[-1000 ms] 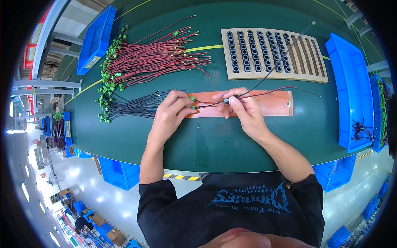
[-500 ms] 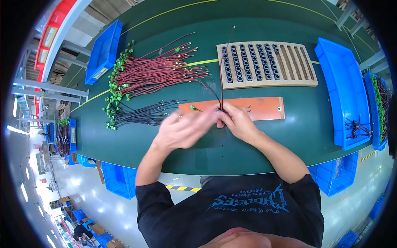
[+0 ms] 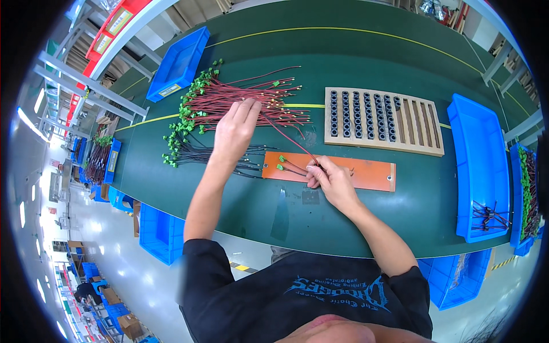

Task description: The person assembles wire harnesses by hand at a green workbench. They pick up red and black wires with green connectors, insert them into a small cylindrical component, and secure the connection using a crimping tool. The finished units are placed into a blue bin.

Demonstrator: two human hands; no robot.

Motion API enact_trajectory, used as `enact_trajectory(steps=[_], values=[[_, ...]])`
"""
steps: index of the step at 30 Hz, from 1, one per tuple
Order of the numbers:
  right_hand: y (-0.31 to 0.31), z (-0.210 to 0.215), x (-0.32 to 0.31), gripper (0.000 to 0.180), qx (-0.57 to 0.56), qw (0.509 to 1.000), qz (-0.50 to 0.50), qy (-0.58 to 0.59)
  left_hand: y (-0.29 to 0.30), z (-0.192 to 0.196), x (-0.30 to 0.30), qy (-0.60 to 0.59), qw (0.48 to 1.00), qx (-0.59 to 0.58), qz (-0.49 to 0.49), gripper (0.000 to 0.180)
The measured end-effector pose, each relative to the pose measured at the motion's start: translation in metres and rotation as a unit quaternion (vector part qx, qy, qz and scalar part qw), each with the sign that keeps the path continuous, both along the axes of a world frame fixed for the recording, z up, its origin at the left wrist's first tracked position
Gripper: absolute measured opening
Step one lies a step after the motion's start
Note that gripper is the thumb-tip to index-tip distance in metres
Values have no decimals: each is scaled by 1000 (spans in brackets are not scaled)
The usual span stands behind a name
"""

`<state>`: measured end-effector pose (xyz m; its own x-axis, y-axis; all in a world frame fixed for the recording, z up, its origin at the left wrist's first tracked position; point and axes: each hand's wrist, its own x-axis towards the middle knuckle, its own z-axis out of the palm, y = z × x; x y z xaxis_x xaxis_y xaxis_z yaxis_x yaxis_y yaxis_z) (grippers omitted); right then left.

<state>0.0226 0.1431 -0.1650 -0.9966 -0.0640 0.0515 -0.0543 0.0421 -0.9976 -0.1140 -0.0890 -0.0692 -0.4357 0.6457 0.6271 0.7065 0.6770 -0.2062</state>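
Observation:
My left hand [image 3: 235, 127] is raised over the near side of the bundle of red wires [image 3: 240, 94], fingers pressed together at the upper end of a red wire [image 3: 289, 139]. That wire slants down to my right hand [image 3: 334, 182], whose fingers are closed round it above the orange board [image 3: 372, 174]. Something dark, partly hidden by the fingers, shows in the right grip. Two short wires with green connectors [image 3: 281, 167] stick out leftward from it over the board. Black wires [image 3: 220, 156] with green connectors lie left of the board.
A wooden rack [image 3: 384, 121] holds rows of black rings, with bare slots at its right. Blue bins stand at the far left [image 3: 179, 64] and right [image 3: 477, 166]; the right one holds a few dark wires. More blue bins [image 3: 161, 235] sit below the table edge.
My left hand has moved from beside the right hand up and left to the red bundle. The red wire, upright before, now slants leftward. The view has shifted.

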Motion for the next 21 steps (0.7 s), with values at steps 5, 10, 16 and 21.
enact_trajectory(steps=[5, 10, 16, 21], values=[[-1, -12, 4, 15, 4, 999, -5, 35, 71, -43, 61, -476, 660, 569, -120, 16], [-2, -9, 4, 14, 2, 999, -20, 42, 107, -86, 74, -541, 523, 648, -121, 14], [4, -2, 8, 16, 118, 989, -31, 80, 109, -104, 83, -571, 505, 640, -100, 13], [15, 44, 14, 27, 433, 846, -43, 309, 104, -113, 76, -487, 643, 573, -147, 16]])
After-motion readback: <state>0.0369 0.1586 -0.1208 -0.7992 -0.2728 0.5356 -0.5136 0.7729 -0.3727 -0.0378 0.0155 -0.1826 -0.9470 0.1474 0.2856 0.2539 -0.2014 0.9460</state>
